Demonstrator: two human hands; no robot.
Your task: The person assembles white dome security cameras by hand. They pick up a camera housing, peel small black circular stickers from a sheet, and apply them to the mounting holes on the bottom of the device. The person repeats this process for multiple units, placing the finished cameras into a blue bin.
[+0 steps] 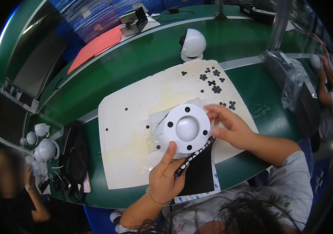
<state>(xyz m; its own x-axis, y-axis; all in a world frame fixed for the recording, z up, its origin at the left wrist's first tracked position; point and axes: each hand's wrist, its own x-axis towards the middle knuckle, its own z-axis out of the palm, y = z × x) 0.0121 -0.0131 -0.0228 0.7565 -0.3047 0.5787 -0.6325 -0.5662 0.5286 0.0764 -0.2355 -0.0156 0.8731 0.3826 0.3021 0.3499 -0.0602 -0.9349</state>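
Dark hair (pixel 248 210), at the near edge, above a grey shirt (pixel 283 181). Left hand (pixel 167 177): fingers closed on a black strip with white spots (pixel 194 156), thumb raised against the white ring (pixel 168 134). Right hand (pixel 231 126): half-curled beside the ring's right side; fingertips blurred, cannot tell whether anything is held. White ring: one, round, central opening, four black dots visible on its face; located mid-desk, over clear film (pixel 154 117) on a pale sheet (pixel 125 163). Black sheet (pixel 197 175): one, near side, pale backing with blue marks. Black pads (pixel 216 89): several, clustered far right on the pale sheet; others single, to the left. White domed device (pixel 195 43): one, far side, upright on the green desk (pixel 248 152).
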